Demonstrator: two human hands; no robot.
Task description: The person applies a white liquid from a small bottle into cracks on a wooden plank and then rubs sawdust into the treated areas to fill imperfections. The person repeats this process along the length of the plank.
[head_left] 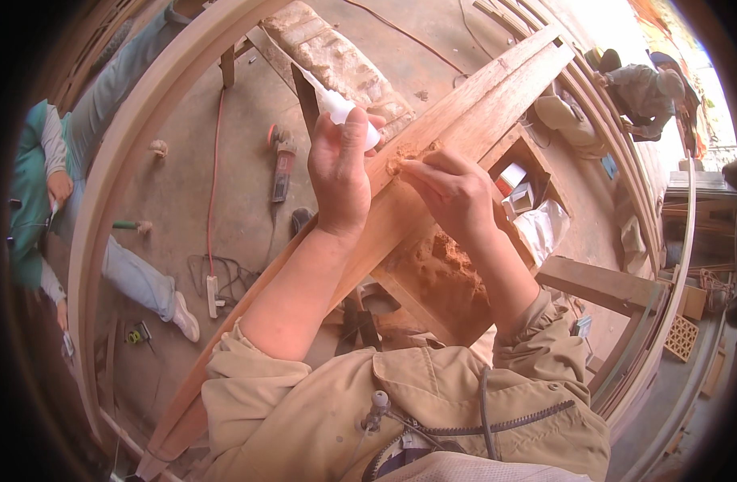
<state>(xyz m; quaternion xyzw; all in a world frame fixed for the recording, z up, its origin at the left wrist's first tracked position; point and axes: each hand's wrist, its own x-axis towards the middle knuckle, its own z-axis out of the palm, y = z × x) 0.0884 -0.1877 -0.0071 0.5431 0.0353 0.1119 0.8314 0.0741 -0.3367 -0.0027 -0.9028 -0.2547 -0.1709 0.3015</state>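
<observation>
The left hand [342, 173] gripped a white plastic bottle [339, 104]; the right hand [457, 189], pinched on orange-brown sawdust [409, 153], seemingly dressed the brown wooden beam [497, 96]; gentle pressing seemed needed next.

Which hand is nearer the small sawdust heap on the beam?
Right. The right hand has its fingertips at the sawdust heap on the beam; the left hand is off to its left, holding a white bottle.

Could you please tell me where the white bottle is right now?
In the head view, the white bottle is in the left hand, slightly left of centre, up and left of the right hand.
</observation>
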